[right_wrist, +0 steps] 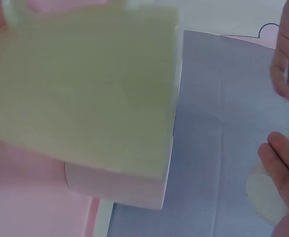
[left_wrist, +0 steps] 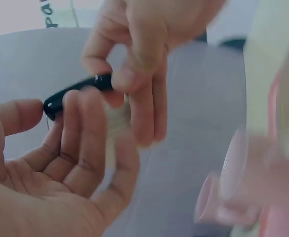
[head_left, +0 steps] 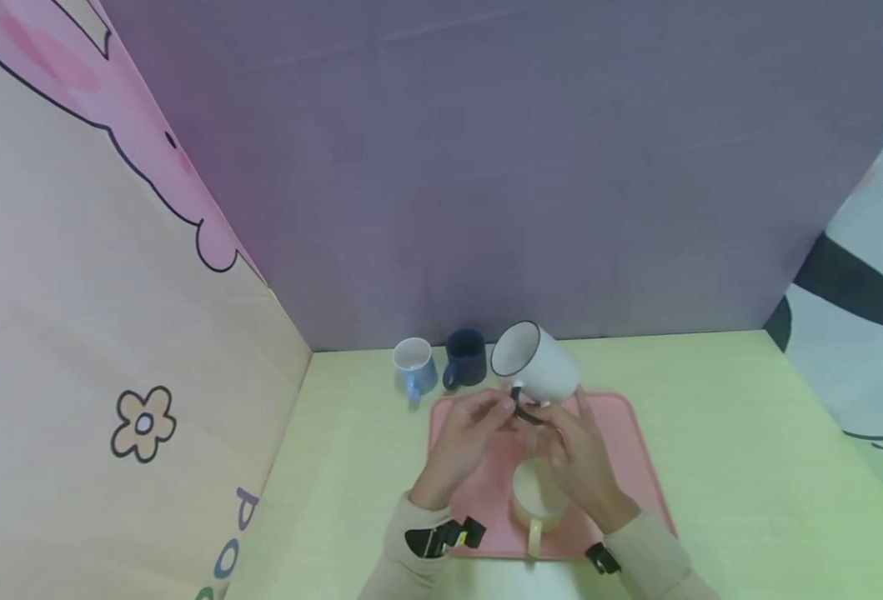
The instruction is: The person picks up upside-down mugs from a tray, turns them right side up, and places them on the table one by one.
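Observation:
A large white mug (head_left: pixel 554 371) with a dark rim tilts above the back of the pink tray (head_left: pixel 624 433), its mouth facing up and left. My left hand (head_left: pixel 465 433) pinches one end of the mug's black handle (left_wrist: pixel 67 96) between thumb and fingers. At the handle's other end, the thumb and fingers of my right hand (left_wrist: pixel 149 44) pinch it too. Below the hands stands a pale yellow mug (head_left: pixel 539 492) on the tray, its handle toward me. Behind it, a pink mug (right_wrist: pixel 119 185) shows partly in the right wrist view; my hands mostly hide it from the head.
Against the back wall, left of the white mug, stand a light blue mug (head_left: pixel 418 375) and a dark blue mug (head_left: pixel 471 362). A purple-grey panel (head_left: pixel 486 183) closes the back of the pale green table (head_left: pixel 749 467). A printed panel (head_left: pixel 96 333) rises on the left.

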A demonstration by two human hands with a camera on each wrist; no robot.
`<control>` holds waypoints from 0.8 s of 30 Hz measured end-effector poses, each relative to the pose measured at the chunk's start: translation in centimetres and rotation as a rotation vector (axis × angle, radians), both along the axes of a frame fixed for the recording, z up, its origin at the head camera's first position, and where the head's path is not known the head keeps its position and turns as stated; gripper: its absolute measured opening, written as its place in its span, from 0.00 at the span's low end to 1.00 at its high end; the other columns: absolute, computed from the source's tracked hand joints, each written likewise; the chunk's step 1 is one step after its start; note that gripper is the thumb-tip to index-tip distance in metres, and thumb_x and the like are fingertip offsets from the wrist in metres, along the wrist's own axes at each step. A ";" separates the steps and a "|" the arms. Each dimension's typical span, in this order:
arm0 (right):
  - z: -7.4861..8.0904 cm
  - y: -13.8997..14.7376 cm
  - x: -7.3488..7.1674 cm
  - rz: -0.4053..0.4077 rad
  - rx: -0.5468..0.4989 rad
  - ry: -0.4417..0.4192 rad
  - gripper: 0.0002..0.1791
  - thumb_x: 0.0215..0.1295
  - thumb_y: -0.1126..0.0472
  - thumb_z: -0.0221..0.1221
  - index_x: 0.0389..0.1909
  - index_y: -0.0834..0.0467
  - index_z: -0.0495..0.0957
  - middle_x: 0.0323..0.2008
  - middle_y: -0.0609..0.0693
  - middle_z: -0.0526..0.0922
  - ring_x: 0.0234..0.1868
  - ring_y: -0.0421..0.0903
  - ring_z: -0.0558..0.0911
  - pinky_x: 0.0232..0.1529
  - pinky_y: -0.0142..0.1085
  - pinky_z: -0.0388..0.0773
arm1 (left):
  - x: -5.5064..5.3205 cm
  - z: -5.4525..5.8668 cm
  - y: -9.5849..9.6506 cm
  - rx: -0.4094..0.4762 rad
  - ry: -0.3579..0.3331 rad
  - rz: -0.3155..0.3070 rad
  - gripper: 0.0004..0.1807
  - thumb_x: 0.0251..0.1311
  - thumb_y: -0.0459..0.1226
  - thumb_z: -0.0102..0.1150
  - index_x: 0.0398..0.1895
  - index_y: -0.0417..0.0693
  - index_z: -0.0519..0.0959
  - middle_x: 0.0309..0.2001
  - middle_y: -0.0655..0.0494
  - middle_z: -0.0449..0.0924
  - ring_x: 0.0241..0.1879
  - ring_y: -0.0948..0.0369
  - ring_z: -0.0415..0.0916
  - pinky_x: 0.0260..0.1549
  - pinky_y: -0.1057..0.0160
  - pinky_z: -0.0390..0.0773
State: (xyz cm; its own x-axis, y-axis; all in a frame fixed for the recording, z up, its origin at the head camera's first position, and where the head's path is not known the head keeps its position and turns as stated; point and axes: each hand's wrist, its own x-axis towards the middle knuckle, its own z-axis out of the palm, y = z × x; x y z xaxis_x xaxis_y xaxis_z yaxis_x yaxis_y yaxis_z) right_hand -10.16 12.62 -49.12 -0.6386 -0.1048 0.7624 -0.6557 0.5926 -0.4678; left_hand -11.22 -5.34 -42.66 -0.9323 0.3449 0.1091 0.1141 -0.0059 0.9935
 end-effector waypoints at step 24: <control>-1.1 0.7 0.1 0.013 0.119 -0.019 0.15 0.63 0.65 0.60 0.51 0.59 0.80 0.48 0.54 0.89 0.54 0.56 0.84 0.80 0.40 0.54 | 0.8 1.1 1.1 -0.122 -0.009 -0.040 0.12 0.77 0.35 0.51 0.45 0.34 0.82 0.31 0.33 0.80 0.28 0.63 0.76 0.31 0.70 0.78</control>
State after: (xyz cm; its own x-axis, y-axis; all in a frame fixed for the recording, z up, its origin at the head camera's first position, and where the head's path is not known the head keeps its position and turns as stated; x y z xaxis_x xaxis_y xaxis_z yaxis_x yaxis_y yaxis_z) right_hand -10.06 13.35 -50.25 -0.6505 -0.2020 0.7321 -0.6555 0.6362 -0.4069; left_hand -10.42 -4.27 -41.57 -0.9182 0.3921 0.0556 0.1073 0.1111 0.9880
